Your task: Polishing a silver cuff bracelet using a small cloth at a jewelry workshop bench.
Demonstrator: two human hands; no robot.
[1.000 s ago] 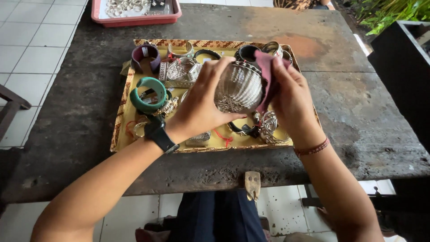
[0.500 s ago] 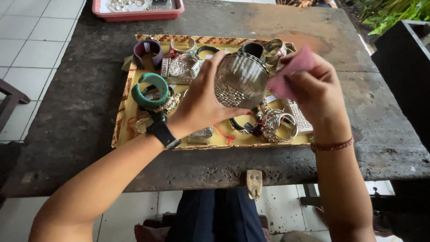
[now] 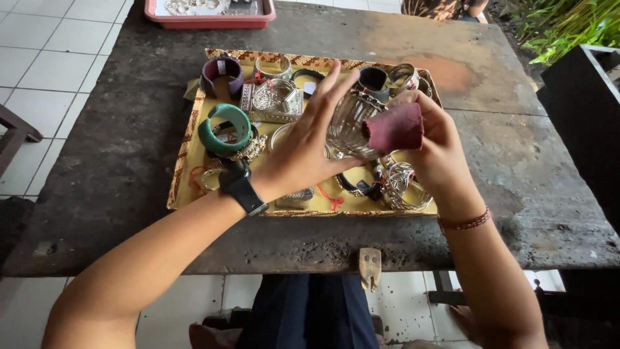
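Note:
My left hand [image 3: 303,152] holds a wide silver cuff bracelet [image 3: 352,123] above a woven tray, fingers spread around its near side. My right hand [image 3: 433,152] grips a small dark red cloth [image 3: 395,127] and presses it against the cuff's right side. A black watch sits on my left wrist and a thin red band on my right. Under both hands the yellow-lined woven tray [image 3: 187,174] holds several bracelets, among them a green bangle [image 3: 224,128], a purple cuff [image 3: 221,75] and silver pieces.
The tray rests on a dark, worn stone table [image 3: 110,148]. A red plastic tray [image 3: 210,14] with small silver items stands at the far edge. A silver filigree bangle [image 3: 403,187] lies below my right hand. White floor tiles lie left; green plants at top right.
The red cloth has moved from behind the cuff down onto its right front side. My left hand has turned the cuff and spread its fingers wider.

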